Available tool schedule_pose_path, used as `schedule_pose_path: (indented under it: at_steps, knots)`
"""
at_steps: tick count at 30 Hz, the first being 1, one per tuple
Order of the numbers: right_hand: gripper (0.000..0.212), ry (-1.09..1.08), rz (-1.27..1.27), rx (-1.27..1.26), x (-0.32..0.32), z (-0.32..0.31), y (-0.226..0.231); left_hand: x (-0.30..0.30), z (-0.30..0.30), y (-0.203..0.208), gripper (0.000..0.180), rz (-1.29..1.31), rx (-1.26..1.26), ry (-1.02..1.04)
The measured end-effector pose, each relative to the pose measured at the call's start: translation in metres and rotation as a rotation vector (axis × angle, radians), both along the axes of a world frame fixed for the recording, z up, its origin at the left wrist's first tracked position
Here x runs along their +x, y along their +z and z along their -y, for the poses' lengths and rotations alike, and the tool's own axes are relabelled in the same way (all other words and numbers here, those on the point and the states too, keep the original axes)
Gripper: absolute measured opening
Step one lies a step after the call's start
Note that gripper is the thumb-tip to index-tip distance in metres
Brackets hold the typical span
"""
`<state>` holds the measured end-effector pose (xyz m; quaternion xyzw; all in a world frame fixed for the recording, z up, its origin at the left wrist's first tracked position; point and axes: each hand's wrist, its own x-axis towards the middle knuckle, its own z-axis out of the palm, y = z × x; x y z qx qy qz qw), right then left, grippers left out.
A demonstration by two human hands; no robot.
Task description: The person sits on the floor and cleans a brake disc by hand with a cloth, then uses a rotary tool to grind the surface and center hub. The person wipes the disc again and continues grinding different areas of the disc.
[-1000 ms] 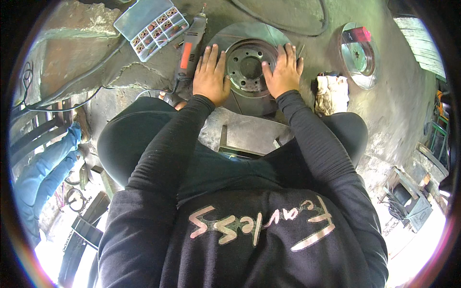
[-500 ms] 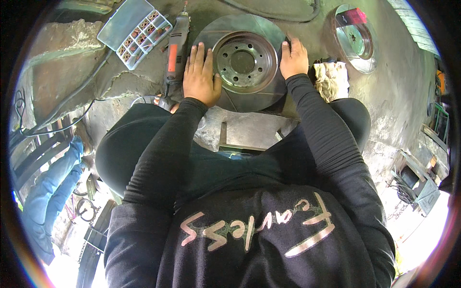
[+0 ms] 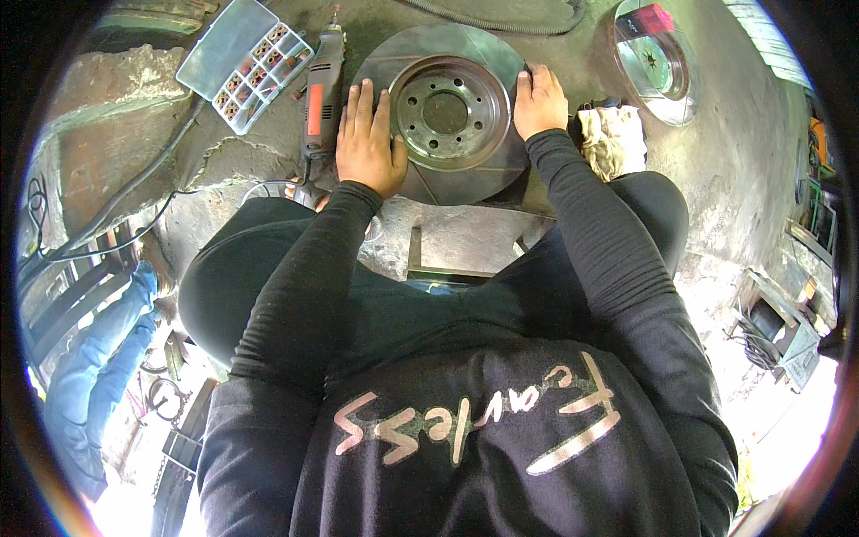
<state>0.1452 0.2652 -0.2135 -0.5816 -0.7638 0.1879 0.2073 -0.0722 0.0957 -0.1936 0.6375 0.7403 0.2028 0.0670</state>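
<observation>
Hands bear on a brake disc (image 3: pixel 446 150), which lies hub face up, directly ahead of the seated person's knees. The left hand (image 3: pixel 369 143) rests flat on the disc's left side, fingers extended and pointing away from the body, thumb toward the raised hub; it clasps nothing. The right hand (image 3: pixel 541 103) sits at the right rim, thumb over the edge; whether its fingers hook beneath cannot be told. Just left of the left hand lies a grey rotary tool (image 3: pixel 322 98) with an orange panel. Beyond it, a clear compartment case (image 3: pixel 215 55) stands open, small reddish-brown pieces inside. Right of the right hand sits a bundled cream cloth (image 3: pixel 613 143); farther out, a second disc (image 3: pixel 684 88) carries a pinkish-red item (image 3: pixel 646 21).
</observation>
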Motion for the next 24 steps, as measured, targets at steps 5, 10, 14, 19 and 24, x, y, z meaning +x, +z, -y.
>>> schedule_pose_path:
  at_steps: [5, 10, 14, 19, 24]
  knots:
    - [0.031, -0.015, 0.056, -0.014, -0.0024, 0.0014, 0.0051, 0.0028, 0.0007, 0.004, 0.065, 0.03, 0.022, 0.011]
    - [0.031, -0.011, 0.082, 0.012, -0.0013, 0.0015, 0.0012, 0.003, 0.0009, 0.0041, 0.065, 0.024, 0.014, 0.016]
    - [0.031, -0.011, 0.085, 0.007, -0.0029, 0.0017, 0.003, 0.0016, 0.0003, 0.0032, 0.066, 0.017, 0.015, 0.012]
    - [0.032, -0.007, 0.094, 0.009, -0.0025, 0.0016, 0.0011, -0.0008, 0.0002, -0.0019, 0.067, 0.007, 0.034, 0.002]
    - [0.032, -0.005, 0.097, 0.025, -0.0029, 0.0022, 0.0026, -0.0019, -0.0002, -0.0035, 0.067, 0.01, 0.045, -0.009]
